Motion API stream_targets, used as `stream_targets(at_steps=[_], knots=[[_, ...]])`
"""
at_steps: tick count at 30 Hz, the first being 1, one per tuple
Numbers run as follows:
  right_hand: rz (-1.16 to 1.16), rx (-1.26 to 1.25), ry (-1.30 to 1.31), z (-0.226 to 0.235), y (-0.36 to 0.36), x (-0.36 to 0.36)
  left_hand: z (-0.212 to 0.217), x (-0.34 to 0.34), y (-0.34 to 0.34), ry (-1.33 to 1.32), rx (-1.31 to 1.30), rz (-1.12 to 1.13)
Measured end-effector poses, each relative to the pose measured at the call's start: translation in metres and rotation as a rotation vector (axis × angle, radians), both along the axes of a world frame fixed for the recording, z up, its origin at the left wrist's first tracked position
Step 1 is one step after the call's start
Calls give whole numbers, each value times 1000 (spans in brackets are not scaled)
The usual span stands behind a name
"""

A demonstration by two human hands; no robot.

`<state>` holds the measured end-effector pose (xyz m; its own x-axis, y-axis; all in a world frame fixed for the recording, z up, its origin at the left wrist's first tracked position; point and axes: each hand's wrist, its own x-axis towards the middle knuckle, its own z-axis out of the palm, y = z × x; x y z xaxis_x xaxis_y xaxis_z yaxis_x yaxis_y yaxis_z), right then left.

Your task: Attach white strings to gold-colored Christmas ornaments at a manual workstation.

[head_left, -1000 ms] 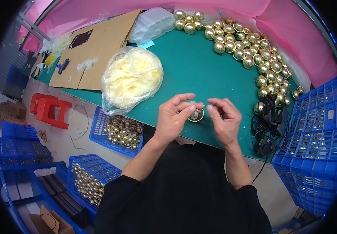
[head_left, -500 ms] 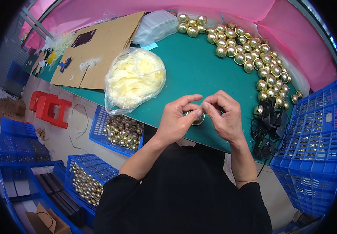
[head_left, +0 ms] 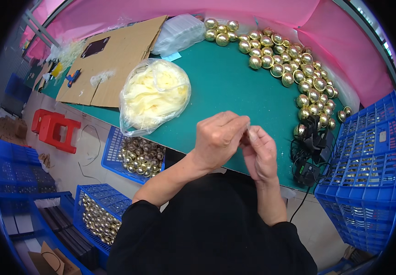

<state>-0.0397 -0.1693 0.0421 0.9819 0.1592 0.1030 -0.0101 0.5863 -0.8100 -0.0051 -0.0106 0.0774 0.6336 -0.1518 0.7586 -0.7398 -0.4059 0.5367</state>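
Over the front edge of the green table [head_left: 221, 87], my two hands meet at the fingertips. My left hand [head_left: 218, 138] is closed, its back turned up and its fingers bunched toward the right. My right hand [head_left: 261, 153] pinches with thumb and forefinger against the left fingertips, its other fingers curled below. Whatever lies between them is hidden or too small to name. Nearest the left hand is a clear plastic bag [head_left: 154, 96] of pale yellow, thin soft material. Many shiny gold balls [head_left: 287, 79] lie in a curved band along the table's far right side.
Black cables and adapters [head_left: 310, 156] lie at the right table edge, beside stacked blue crates [head_left: 361, 183]. Flattened cardboard [head_left: 111, 64] covers the left table end. Below it are a red stool [head_left: 55, 129] and a blue crate of balls [head_left: 111, 158].
My left hand has rolled over, back up, and its fingers have closed together. My right hand has lowered slightly. The gold ball seen beneath my fingers is now hidden.
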Motion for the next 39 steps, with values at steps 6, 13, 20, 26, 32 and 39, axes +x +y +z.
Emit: stream_targets(at_steps=[6, 13, 20, 26, 32, 39], knots=[[-102, -11, -300, 3, 13, -8, 0, -16, 9, 9, -162, -212], [-292, -391, -557, -1, 11, -3, -16, -24, 17, 249, -419, -304], [-425, -678, -875, 12, 4, 11, -8, -25, 19, 450, -623, -479], [-485, -701, -879, 23, 9, 15, -14, -20, 17, 489, -702, -552], [-335, -631, -742, 19, 7, 15, -18, -20, 28, 776, -699, -630], [-320, -800, -685, 14, 7, 15, -28, -13, 36, 999, -646, -568]])
